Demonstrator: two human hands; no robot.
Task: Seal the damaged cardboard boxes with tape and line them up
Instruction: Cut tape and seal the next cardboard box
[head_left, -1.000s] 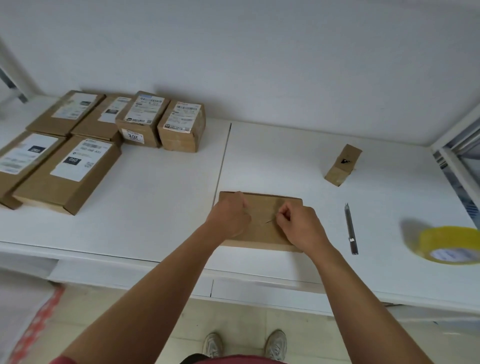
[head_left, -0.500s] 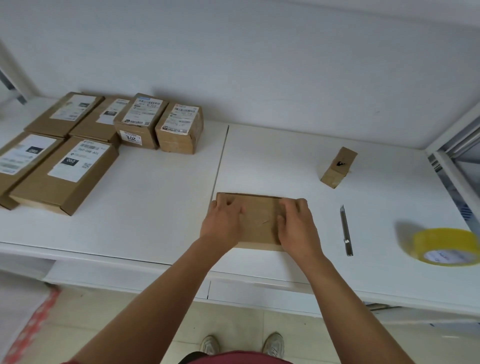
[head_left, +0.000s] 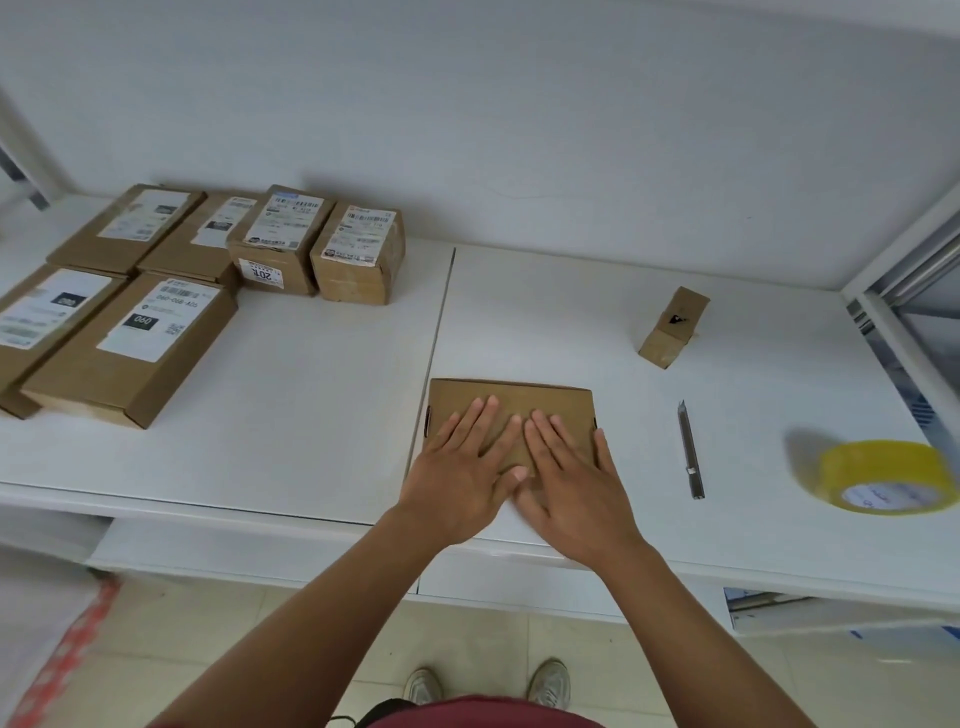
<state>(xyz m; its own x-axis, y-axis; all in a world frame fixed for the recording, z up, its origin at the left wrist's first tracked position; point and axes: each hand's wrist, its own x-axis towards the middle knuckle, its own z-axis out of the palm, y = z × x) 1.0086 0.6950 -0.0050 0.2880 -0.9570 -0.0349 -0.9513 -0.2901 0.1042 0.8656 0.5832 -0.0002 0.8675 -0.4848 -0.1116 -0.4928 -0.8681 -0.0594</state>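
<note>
A flat brown cardboard box (head_left: 540, 402) lies on the white table (head_left: 322, 395) near its front edge. My left hand (head_left: 462, 467) and my right hand (head_left: 571, 478) lie side by side on the box's top, fingers straight and pressing down flat. The near half of the box is hidden under both hands. A yellow tape roll (head_left: 883, 475) lies at the right, and a slim metal utility knife (head_left: 691, 449) lies between it and the box. A small narrow cardboard box (head_left: 672, 327) stands farther back to the right.
Several labelled cardboard boxes (head_left: 156, 306) sit grouped at the table's left and back left. A white wall runs behind the table. A metal shelf frame (head_left: 909, 291) rises at the right edge. The floor and my shoes show below the table's front edge.
Both hands went from curled fingers at the box's middle, to gripping its far edge, to lying flat with straight fingers on its top. The box stayed in place.
</note>
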